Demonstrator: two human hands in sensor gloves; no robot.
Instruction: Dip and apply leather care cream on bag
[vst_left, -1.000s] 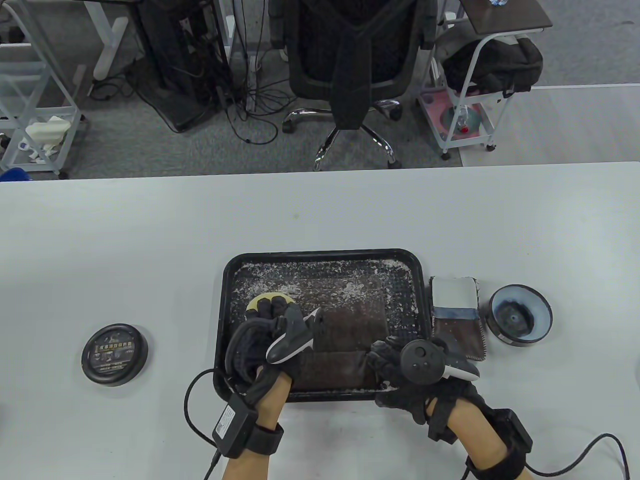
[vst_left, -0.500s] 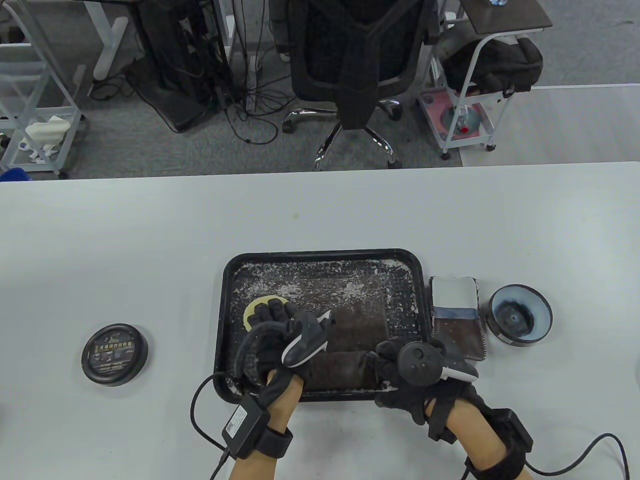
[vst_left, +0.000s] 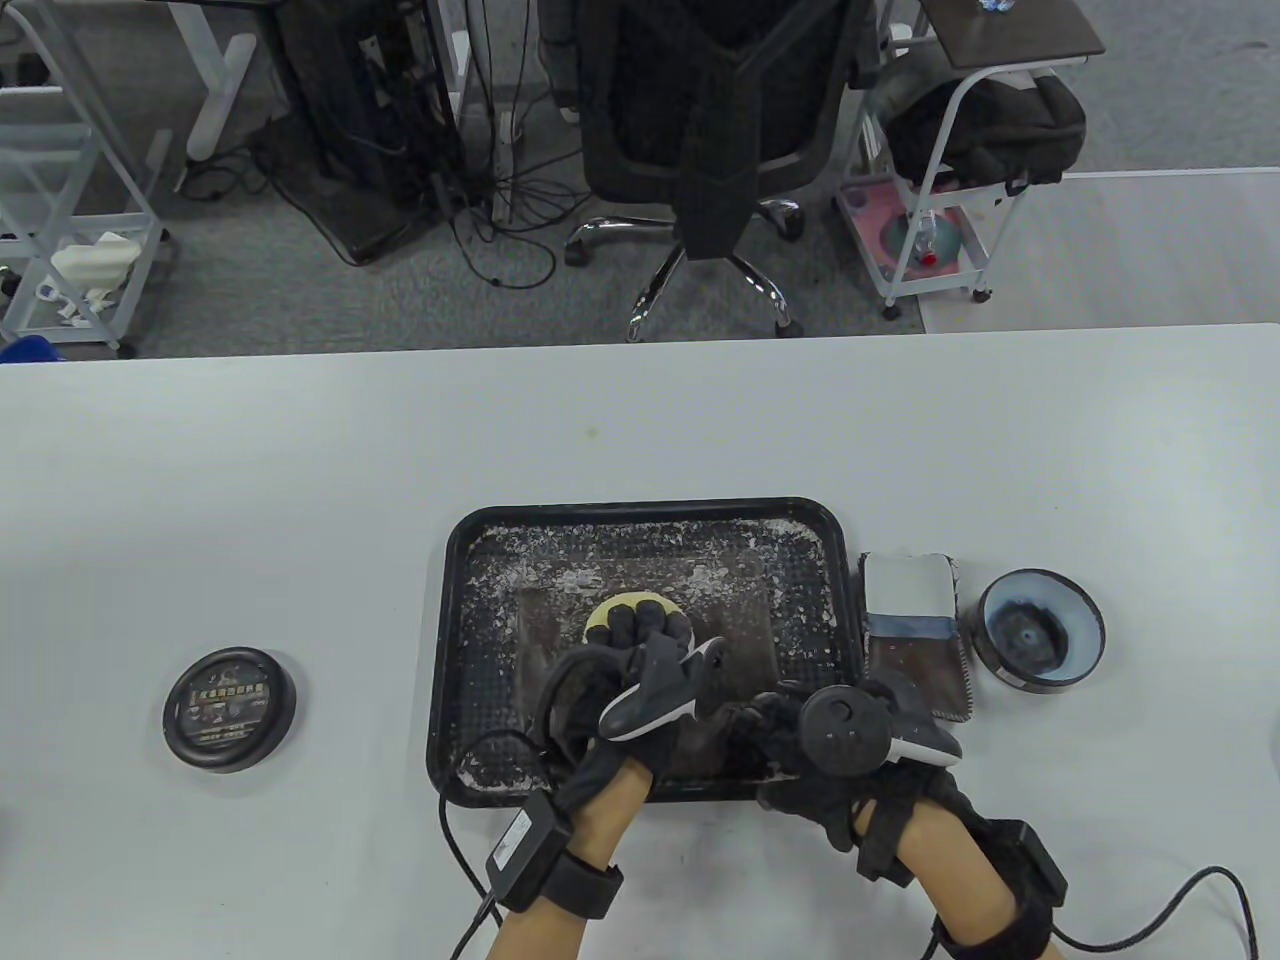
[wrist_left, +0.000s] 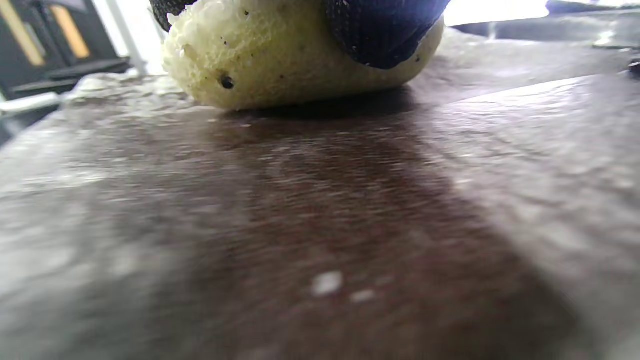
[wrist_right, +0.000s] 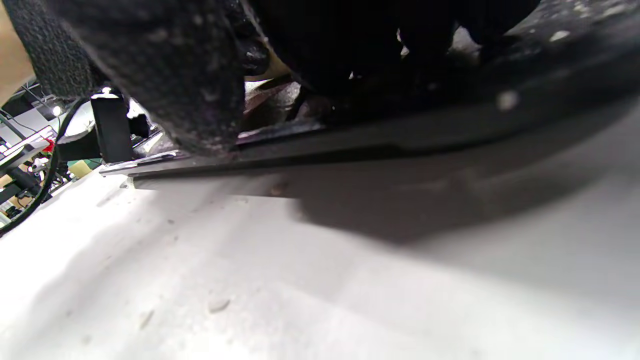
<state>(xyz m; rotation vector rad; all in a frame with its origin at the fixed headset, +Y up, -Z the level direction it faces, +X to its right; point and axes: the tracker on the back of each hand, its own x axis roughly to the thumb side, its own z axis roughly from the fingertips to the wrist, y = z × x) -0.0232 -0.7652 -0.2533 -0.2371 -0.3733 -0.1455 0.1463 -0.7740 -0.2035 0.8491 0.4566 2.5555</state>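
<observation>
The left hand (vst_left: 640, 680) grips a round pale-yellow foam sponge (vst_left: 625, 612) and presses it flat onto the brown leather bag (vst_left: 735, 625), which lies in a black rectangular plastic tray (vst_left: 448, 640) near the tabletop's (vst_left: 300, 470) front edge. In the left wrist view the sponge (wrist_left: 280, 60) sits on the leather (wrist_left: 320, 225) under a gloved fingertip (wrist_left: 385, 30). The right hand (vst_left: 830, 745) rests over the tray's front right rim and the bag's near end; whether its fingers are closed I cannot tell. The open cream jar (vst_left: 1040, 630) stands right of the tray, beyond a folded cloth (vst_left: 915, 630). Its round black lid (vst_left: 228, 708) lies well to the left.
</observation>
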